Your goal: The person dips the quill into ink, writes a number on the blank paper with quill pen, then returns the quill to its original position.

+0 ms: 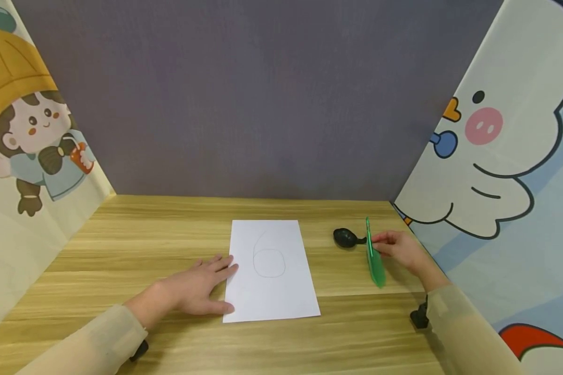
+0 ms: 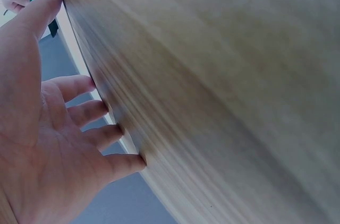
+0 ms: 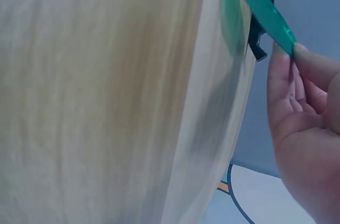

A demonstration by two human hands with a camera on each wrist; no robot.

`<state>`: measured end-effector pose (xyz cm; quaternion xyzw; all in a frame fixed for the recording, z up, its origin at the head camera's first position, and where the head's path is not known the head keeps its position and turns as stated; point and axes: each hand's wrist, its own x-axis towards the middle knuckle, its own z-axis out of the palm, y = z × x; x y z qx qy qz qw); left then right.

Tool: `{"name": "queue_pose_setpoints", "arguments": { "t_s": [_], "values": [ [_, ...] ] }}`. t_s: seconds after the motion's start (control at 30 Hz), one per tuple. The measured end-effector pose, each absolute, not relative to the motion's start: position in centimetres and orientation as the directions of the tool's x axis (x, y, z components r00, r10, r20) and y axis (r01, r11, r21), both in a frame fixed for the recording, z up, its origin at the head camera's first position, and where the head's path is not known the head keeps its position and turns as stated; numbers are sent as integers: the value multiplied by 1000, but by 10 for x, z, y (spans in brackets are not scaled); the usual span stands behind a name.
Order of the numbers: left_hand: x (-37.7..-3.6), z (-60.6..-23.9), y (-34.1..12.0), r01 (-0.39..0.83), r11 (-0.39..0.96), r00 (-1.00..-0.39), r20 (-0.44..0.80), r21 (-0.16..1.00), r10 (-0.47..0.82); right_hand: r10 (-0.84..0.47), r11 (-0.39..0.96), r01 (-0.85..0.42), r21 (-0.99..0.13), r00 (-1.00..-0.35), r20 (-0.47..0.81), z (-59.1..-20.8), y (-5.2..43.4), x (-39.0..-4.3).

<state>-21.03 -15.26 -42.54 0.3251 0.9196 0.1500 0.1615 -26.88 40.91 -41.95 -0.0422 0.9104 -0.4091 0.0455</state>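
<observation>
A white sheet of paper (image 1: 281, 291) with a thin drawn 6 lies on the table. My left hand (image 1: 199, 289) rests at its left edge, fingers spread, fingertips and thumb on the paper. In the left wrist view, the palm of the left hand (image 2: 58, 144) shows close over the wood. Between thumb and fingers, my right hand (image 1: 403, 251) pinches a thin, translucent green sheet-like piece (image 1: 375, 263), held on edge. The right wrist view shows the pinch on the edge of the green piece (image 3: 265, 14). Just left of it lies a black spoon (image 1: 345, 238), its handle partly hidden.
The wooden table (image 1: 169, 229) ends at a grey back panel (image 1: 253, 104). Cartoon-printed side walls stand left and right, the right wall (image 1: 478, 208) close beside my right hand.
</observation>
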Motion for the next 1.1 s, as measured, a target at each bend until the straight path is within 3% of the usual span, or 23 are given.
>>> {"name": "queue_pose_setpoints", "arguments": {
  "t_s": [0.57,1.1],
  "values": [
    [-211,-425,-153,566,734,-729,-189,374,658,-139,707,21,-707,-976,-168,-423,411,-264],
    [-211,-425,-153,559,738,-731,-196,378,654,-133,721,12,-693,-979,-154,-430,410,-266]
  ]
}}
